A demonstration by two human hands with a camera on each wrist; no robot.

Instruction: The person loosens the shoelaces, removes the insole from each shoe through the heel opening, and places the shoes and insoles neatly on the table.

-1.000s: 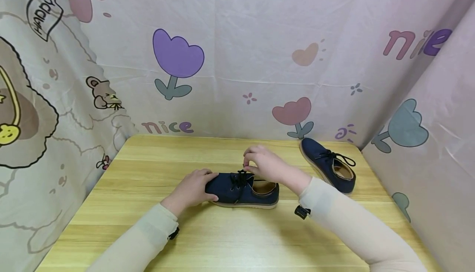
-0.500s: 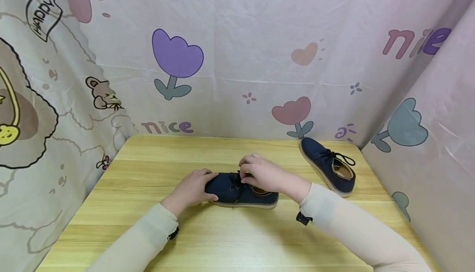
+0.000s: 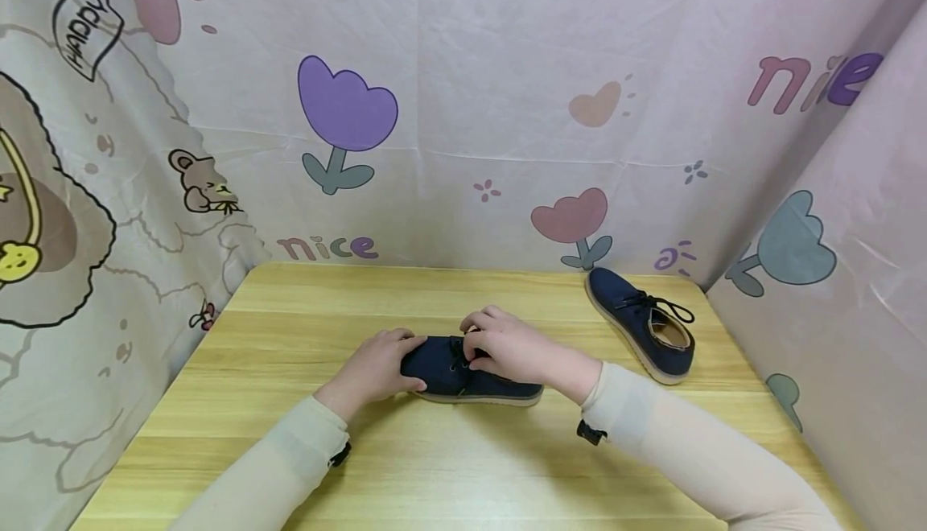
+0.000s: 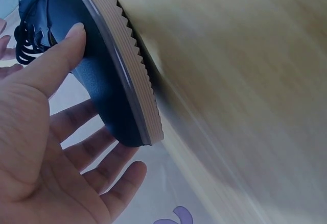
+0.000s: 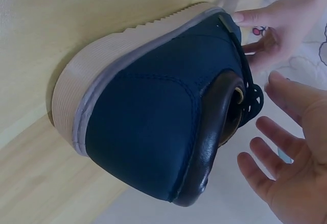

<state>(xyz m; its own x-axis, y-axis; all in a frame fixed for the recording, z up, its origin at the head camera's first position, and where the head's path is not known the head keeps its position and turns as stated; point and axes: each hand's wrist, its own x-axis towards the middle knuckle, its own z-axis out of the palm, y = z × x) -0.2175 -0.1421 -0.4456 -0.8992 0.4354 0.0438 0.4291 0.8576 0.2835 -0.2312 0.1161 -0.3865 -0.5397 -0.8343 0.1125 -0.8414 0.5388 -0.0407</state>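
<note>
A navy lace-up shoe (image 3: 434, 358) lies on the table, its toe pointing left. My left hand (image 3: 375, 366) grips the toe, thumb on the near side and fingers round the far side; the left wrist view shows the thumb pressed on the upper of the shoe (image 4: 102, 81). Over the tongue, my right hand (image 3: 507, 346) hovers at the tied black laces (image 3: 459, 354), covering part of the opening. In the right wrist view its thumb tip is right beside the lace bow (image 5: 251, 104), and the fingers of the right hand (image 5: 296, 147) are spread apart from the thumb.
A second navy shoe (image 3: 628, 306) with black laces stands at the back right, toe toward the back. Printed curtains (image 3: 463, 113) hang behind and along both sides of the wooden table (image 3: 326, 298).
My right hand has come down from above the laces, where its fingers were pinched at a lace, and moved slightly left and nearer. The left hand and both shoes have stayed put.
</note>
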